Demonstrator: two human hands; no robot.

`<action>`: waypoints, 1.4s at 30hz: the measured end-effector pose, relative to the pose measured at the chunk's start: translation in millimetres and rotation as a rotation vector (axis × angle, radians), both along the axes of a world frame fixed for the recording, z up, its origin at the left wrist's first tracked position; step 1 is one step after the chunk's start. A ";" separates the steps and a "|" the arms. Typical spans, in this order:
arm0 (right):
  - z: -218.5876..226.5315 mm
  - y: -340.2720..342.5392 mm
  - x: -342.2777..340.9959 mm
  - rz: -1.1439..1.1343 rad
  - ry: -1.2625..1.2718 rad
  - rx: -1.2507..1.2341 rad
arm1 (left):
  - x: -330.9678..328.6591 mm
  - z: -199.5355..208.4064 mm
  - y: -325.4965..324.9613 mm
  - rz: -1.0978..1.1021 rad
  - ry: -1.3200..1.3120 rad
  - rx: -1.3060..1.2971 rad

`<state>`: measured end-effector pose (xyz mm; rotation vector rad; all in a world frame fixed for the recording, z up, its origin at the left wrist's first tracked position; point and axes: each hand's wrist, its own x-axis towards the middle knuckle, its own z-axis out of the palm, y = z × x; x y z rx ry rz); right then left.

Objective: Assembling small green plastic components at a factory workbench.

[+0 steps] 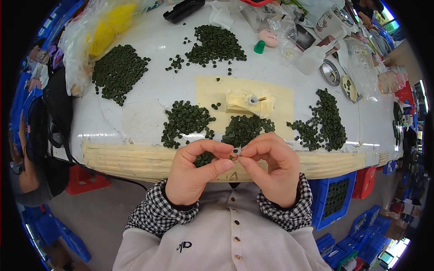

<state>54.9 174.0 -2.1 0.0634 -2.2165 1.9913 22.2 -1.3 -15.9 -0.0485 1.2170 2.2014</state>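
My left hand (195, 170) and my right hand (274, 168) meet at the table's front edge, fingertips almost touching. The left fingers pinch a small green piece (231, 157); a dark round piece (235, 151) shows between the two hands' fingertips. My right thumb and forefinger are pressed together, and what they hold is too small to make out. Just beyond the hands lies a heap of small dark green round pieces (244, 129), some with a hole in the middle. Another heap (184, 121) lies left of it, partly behind my left hand.
A tape-covered block (237, 102) with a short upright pin (258, 100) stands behind the near heap. More green heaps lie at right (331, 119), far left (118, 72) and back (216, 44). A blue crate (333, 201) sits below the table's right side.
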 end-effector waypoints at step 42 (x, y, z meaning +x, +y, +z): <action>3.0 7.8 0.3 0.026 0.461 0.393 | -4.6 -0.7 -4.6 -0.307 -0.137 0.185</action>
